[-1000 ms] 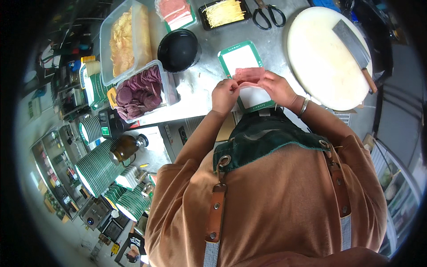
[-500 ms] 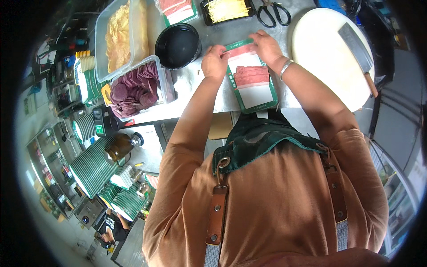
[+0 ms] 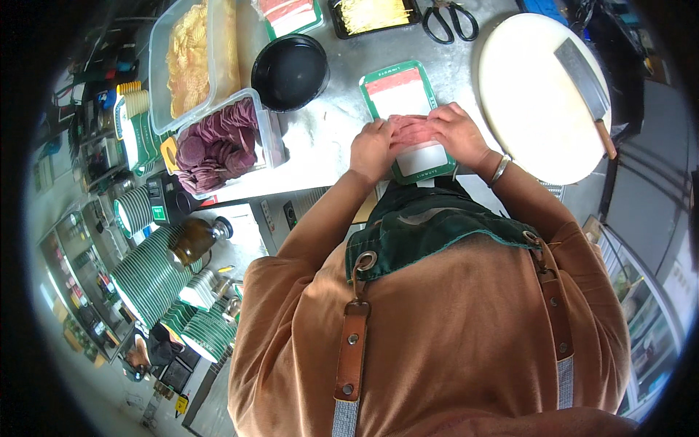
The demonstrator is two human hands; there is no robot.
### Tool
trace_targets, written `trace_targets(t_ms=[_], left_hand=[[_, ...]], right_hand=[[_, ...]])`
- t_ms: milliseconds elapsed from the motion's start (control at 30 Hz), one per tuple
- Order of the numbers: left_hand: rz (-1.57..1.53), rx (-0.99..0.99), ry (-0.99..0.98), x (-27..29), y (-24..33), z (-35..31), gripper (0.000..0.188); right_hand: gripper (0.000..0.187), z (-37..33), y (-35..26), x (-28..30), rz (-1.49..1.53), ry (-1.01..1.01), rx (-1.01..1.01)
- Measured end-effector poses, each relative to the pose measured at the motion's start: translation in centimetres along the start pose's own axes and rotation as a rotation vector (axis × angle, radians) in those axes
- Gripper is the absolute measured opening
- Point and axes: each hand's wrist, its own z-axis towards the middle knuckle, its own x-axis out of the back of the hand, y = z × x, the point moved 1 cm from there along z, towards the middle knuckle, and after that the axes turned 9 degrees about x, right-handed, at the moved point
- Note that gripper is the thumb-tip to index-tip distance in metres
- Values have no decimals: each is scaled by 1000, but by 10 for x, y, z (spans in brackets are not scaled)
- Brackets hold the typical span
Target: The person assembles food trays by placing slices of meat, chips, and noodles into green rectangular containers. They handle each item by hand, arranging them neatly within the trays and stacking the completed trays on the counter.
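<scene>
From the head camera I see my left hand and right hand both resting on a green-rimmed tray of sliced meat lying on the metal counter just in front of me; the fingers pinch a pink slice between them. Far left of the tray sits a black bowl, and further left a clear tub of purple slices. To the right lies a round white cutting board carrying a cleaver.
</scene>
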Motion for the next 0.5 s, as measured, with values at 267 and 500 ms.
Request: trace_targets(t_ms=[267, 500], left_hand=[[-91, -27, 144, -1, 6, -28, 28], [-85, 49, 101, -7, 5, -25, 14]], right_hand=[[21, -13, -6, -11, -57, 17, 122], [19, -9, -17, -5, -53, -18, 137]])
